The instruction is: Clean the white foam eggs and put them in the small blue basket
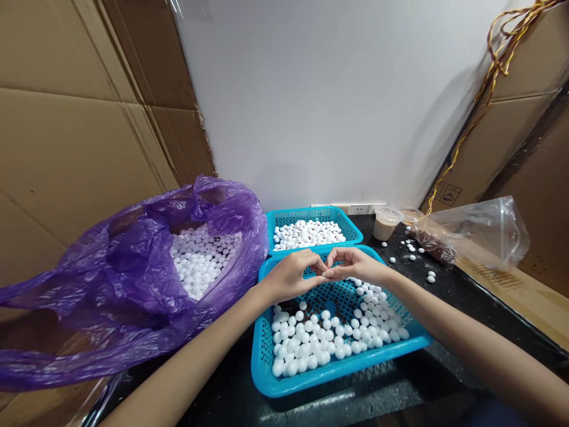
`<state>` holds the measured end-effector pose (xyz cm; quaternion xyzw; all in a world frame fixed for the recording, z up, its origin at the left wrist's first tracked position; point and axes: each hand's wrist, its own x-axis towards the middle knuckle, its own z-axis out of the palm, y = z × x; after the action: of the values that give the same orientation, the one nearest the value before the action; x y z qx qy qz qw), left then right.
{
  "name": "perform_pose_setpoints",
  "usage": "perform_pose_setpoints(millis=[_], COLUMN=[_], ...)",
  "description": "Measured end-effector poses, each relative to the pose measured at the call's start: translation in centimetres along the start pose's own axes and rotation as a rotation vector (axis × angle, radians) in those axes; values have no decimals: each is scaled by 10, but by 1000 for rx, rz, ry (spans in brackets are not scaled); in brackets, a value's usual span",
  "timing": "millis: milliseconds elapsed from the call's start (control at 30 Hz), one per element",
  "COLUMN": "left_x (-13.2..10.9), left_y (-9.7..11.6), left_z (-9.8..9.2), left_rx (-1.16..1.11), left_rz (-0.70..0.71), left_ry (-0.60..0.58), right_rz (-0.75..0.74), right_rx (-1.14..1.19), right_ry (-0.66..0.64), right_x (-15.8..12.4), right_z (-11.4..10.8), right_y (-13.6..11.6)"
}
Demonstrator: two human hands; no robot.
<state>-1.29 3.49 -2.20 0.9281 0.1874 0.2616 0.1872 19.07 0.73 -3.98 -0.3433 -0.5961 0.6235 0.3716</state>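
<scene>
Left hand (297,276) and right hand (355,265) met above the near basket (329,374).
Both wrists angled inward, fingers curved, tips touching; I cannot tell whether either hand was pinching anything. Smooth, round white balls (306,347) lay below in the basket, latticed blue plastic on the glossy black worktop (448,296). The purple bag (142,255) beside it was thin, crinkled and shiny.
</scene>
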Motion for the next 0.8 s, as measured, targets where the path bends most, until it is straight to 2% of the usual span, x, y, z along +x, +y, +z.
perform_pose_setpoints(millis=[300, 567, 800], left_x=[2, 0, 0], left_y=[-1, -4, 2], left_z=[-2, 1, -2], left_rx=[-13, 10, 49], left_rz=[80, 110, 124], left_ry=[-13, 13, -28], right_rz=[-34, -65, -49], right_rx=[31, 43, 49], right_ry=[14, -28, -31], right_x=[0, 1, 2], right_z=[1, 2, 2], right_y=[-2, -2, -1])
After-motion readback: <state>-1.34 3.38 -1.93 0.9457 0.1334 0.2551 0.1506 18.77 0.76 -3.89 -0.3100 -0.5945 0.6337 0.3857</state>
